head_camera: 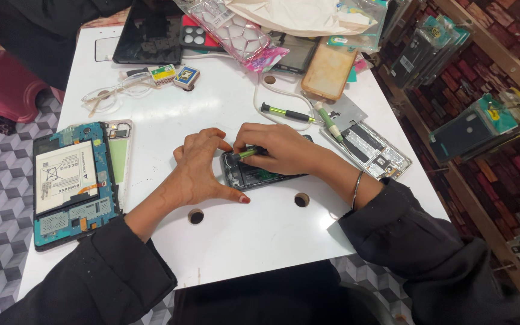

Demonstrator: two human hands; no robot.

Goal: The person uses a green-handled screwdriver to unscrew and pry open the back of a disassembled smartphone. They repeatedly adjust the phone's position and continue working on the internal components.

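Observation:
An opened dark phone [254,176] lies flat in the middle of the white table [224,241]. My left hand [203,168] rests against the phone's left end, with thumb and forefinger spread around its corner. My right hand [281,147] covers the phone's upper part and grips a small green-handled screwdriver [248,153], whose tip points at the phone's top left corner. A thin bangle sits on my right wrist.
An opened tablet [70,183] with its battery showing lies at the left edge. Two more screwdrivers [290,113], a dismantled phone frame [371,147], glasses [115,93], small boxes, phone cases and a bag crowd the far side. Two round holes pierce the tabletop.

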